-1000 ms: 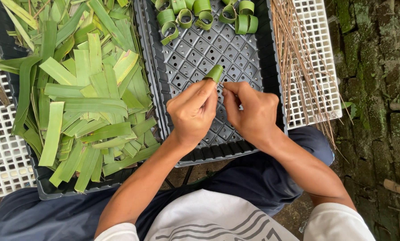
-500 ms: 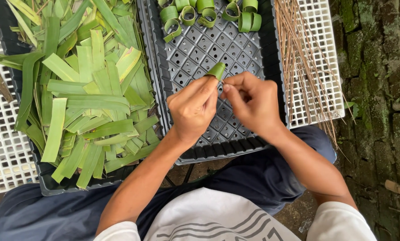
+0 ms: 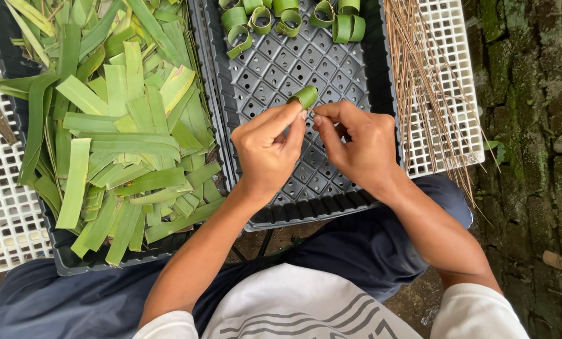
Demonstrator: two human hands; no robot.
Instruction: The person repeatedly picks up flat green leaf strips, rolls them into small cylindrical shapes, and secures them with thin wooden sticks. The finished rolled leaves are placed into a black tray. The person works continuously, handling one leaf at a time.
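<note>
My left hand pinches a small rolled green leaf ring between thumb and fingertips, over the dark perforated tray. My right hand is closed right beside it, its fingertips touching the roll's lower edge; whether it holds a thin stick I cannot tell. Several finished leaf rings lie at the tray's far end.
A heap of cut green leaf strips fills a second dark tray on the left. A bundle of thin brown sticks lies on a white grid crate at the right. Mossy stone ground is further right. My knees are below.
Both hands shifted slightly up the tray with the leaf roll, and the roll looks a little tighter. The view moved a bit.
</note>
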